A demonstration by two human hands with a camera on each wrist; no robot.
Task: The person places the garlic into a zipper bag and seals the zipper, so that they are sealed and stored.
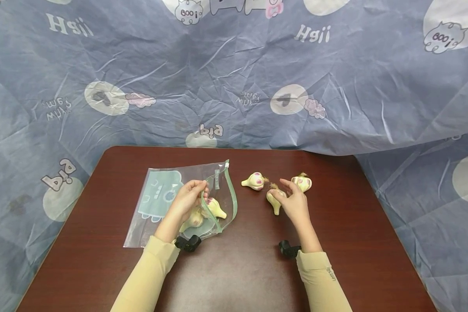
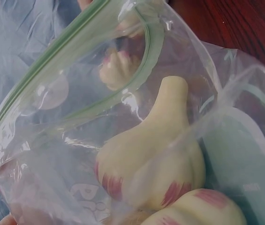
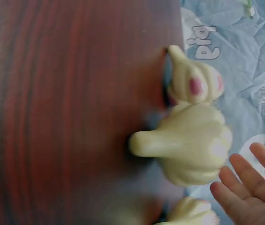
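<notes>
My left hand (image 1: 188, 200) pinches the upper edge of a clear zip bag (image 1: 234, 197) with a green seal, and its mouth gapes toward the right. Inside the bag lie a garlic bulb (image 2: 153, 154) with its stem up and another garlic bulb (image 2: 202, 211) beside it. My right hand (image 1: 294, 201) is over a garlic bulb (image 3: 184, 143) on the table, thumb and fingers spread apart around its root end. In the right wrist view the fingers (image 3: 240, 187) are not curled round it. Whether they touch it is hard to tell.
Two more garlic bulbs lie on the brown table (image 1: 234, 268): one garlic bulb (image 1: 254, 181) toward the bag and one garlic bulb (image 1: 302, 183) behind my right hand. A blue printed cloth (image 1: 234, 65) hangs behind the table's far edge.
</notes>
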